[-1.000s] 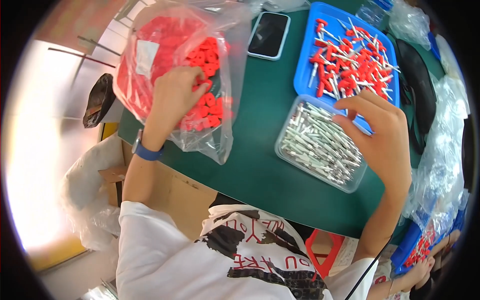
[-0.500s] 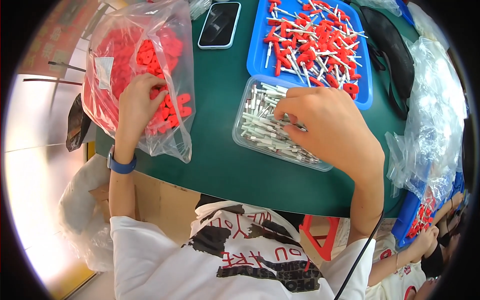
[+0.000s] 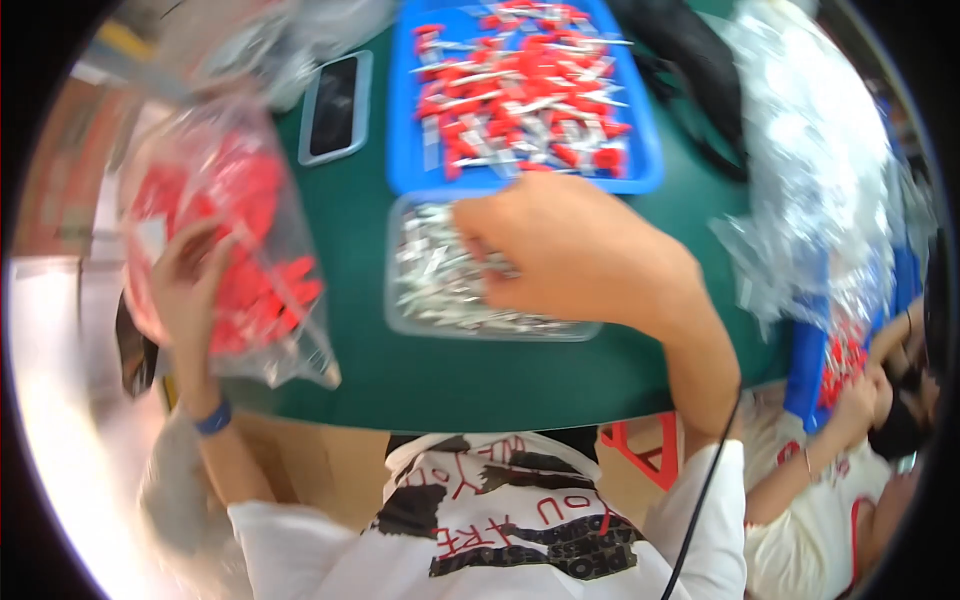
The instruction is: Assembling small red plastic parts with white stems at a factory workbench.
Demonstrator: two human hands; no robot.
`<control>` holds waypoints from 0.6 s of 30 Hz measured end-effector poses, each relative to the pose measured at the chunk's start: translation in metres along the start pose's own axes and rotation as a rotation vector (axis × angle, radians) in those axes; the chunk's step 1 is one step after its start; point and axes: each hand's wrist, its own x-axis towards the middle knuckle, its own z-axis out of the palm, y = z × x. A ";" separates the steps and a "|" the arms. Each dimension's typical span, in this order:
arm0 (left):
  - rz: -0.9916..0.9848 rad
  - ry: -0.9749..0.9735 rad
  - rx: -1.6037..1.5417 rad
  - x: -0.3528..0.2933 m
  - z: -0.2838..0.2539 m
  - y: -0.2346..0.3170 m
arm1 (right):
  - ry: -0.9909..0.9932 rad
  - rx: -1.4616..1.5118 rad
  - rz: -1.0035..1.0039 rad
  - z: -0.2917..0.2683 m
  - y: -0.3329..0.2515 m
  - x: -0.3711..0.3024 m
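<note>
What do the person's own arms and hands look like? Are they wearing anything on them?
Both the left hand and the right hand are bare, with no gloves. There's a blue band around the left wrist. The sleeves are white and short, so the forearms are bare too. A thin black cable runs down past the right arm.

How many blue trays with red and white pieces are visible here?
2: one blue tray beyond the clear box, and a second tray at far right, beside a co-worker's hand. Others may be hidden.
</note>
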 end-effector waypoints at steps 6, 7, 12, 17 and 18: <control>-0.054 -0.204 -1.047 0.023 -0.062 0.013 | 0.175 0.209 -0.112 -0.021 0.008 -0.006; -0.013 -0.427 -1.202 0.029 -0.058 0.018 | 0.189 0.194 -0.101 -0.028 0.012 -0.011; 0.087 -0.604 -1.558 0.042 -0.002 0.101 | 0.437 0.479 -0.131 -0.068 0.008 -0.026; 0.012 -0.750 -1.587 0.052 0.079 0.181 | 0.792 0.803 -0.134 -0.094 0.026 -0.071; 0.026 -0.735 -1.589 0.046 0.083 0.185 | 0.781 0.798 -0.148 -0.095 0.026 -0.066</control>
